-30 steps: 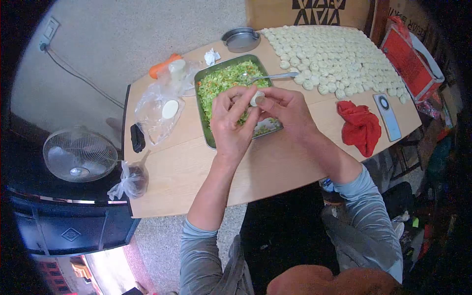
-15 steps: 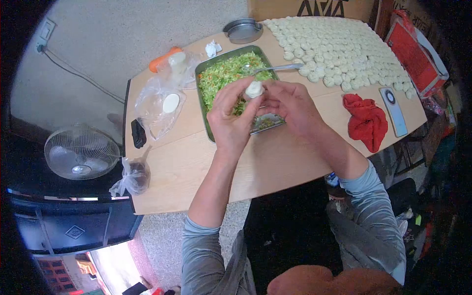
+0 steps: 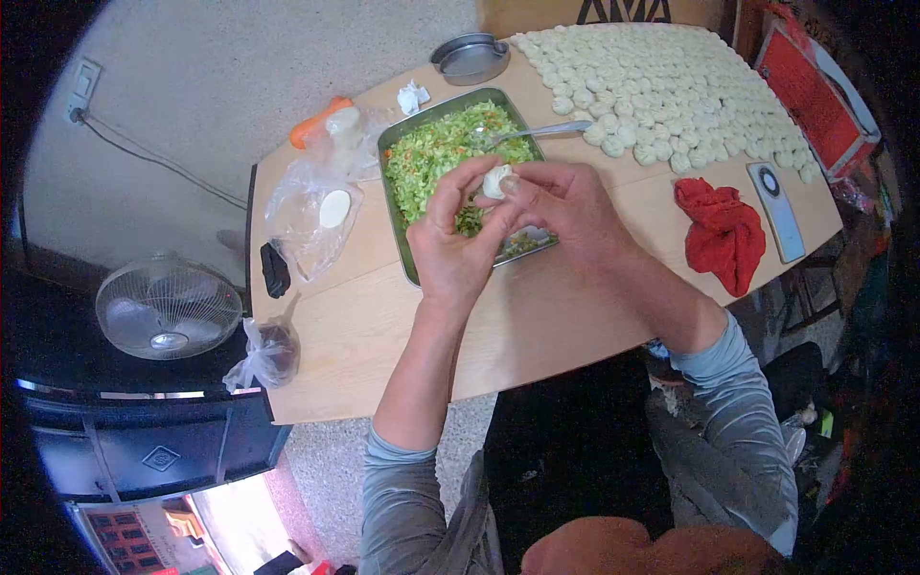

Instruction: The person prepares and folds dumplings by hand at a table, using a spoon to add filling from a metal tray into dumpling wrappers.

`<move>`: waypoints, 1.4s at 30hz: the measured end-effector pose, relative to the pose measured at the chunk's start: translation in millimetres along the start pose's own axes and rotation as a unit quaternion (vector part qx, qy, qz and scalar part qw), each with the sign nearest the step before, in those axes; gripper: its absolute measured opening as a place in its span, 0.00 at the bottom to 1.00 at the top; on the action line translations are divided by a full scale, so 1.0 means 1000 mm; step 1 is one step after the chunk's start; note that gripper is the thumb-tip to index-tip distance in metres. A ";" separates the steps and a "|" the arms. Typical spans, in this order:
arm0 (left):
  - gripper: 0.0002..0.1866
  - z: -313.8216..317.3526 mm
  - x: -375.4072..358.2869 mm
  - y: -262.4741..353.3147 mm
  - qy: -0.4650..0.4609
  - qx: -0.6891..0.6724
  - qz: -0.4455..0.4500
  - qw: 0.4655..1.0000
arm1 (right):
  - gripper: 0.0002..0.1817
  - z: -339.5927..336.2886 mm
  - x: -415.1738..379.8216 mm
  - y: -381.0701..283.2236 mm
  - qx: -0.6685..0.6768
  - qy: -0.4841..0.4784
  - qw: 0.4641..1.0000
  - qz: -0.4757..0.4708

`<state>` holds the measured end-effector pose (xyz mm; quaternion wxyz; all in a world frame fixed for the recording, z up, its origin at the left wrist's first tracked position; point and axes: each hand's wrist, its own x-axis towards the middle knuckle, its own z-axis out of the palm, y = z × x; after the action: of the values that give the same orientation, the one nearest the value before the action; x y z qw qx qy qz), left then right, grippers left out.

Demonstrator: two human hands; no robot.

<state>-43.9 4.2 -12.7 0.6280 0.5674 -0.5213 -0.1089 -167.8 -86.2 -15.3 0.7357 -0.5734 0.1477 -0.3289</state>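
A small white dough dumpling (image 3: 497, 182) is held between my two hands, above the near part of a metal tray (image 3: 410, 261). My left hand (image 3: 458, 230) curls its thumb and fingers around the dumpling's left side. Thumb and fingertips of my right hand (image 3: 573, 211) pinch it from the right. Chopped green filling (image 3: 431, 158) with orange bits fills much of the tray. A metal spoon (image 3: 546, 130) rests with its handle over the tray's right rim. Many rows of finished dumplings (image 3: 661, 96) cover the back right of the table.
A round metal tin (image 3: 470, 59) stands at the back. Plastic bags (image 3: 311, 216), a carrot (image 3: 316, 123) and a black item (image 3: 274, 270) lie left. A tied bag (image 3: 264, 353) sits at the left edge. A red cloth (image 3: 721, 235) and phone (image 3: 778, 213) lie right.
My right thumb and fingers have closed in over the dumpling, which now shows less of its top. The whole view has shifted slightly.
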 end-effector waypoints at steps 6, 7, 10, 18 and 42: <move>0.23 -0.007 0.005 0.004 -0.048 0.114 0.045 0.991 | 0.18 -0.003 0.001 -0.003 -0.070 0.022 0.997 -0.012; 0.22 -0.009 0.005 0.002 -0.056 0.123 0.047 0.990 | 0.18 -0.002 0.000 -0.004 -0.082 0.027 0.996 -0.014; 0.21 -0.006 0.003 0.003 -0.036 0.089 0.011 0.995 | 0.17 -0.005 0.003 0.000 -0.086 0.014 0.996 -0.013; 0.21 -0.007 0.002 0.009 -0.047 0.134 0.024 0.990 | 0.17 -0.005 0.003 0.000 -0.097 0.008 0.995 -0.004; 0.23 -0.014 0.004 0.003 -0.129 0.156 0.057 0.978 | 0.15 0.001 0.000 -0.003 -0.170 -0.006 0.985 0.022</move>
<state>-32.2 10.9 -5.8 0.4643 0.6088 -0.6402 -0.0628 -168.3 -85.5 -12.3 0.6356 -0.6884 0.2101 -0.2793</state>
